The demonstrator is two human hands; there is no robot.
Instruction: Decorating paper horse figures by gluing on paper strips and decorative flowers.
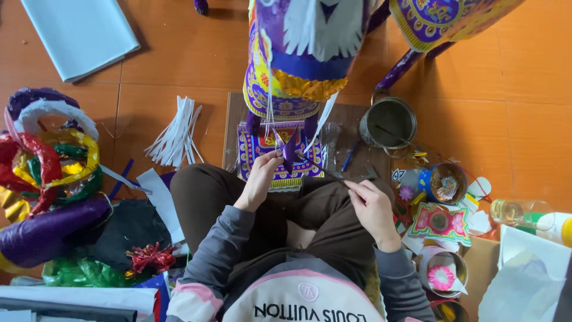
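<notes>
I sit on the floor with my knees up. My left hand [262,174] pinches a small purple paper piece [290,150] at its lower edge, close to the patterned base of a tall purple and yellow paper figure [298,53]. My right hand [369,203] is closed on a thin dark tool, probably scissors [351,177], whose tip points left toward the purple piece. Whether the tool touches the paper I cannot tell.
A metal pot [390,123] stands right of the figure. Small tins of paper ornaments [444,183] lie at the right. White paper strips [179,134] and coiled foil-wrapped rings [50,149] lie at the left. A pale blue sheet [80,33] lies top left.
</notes>
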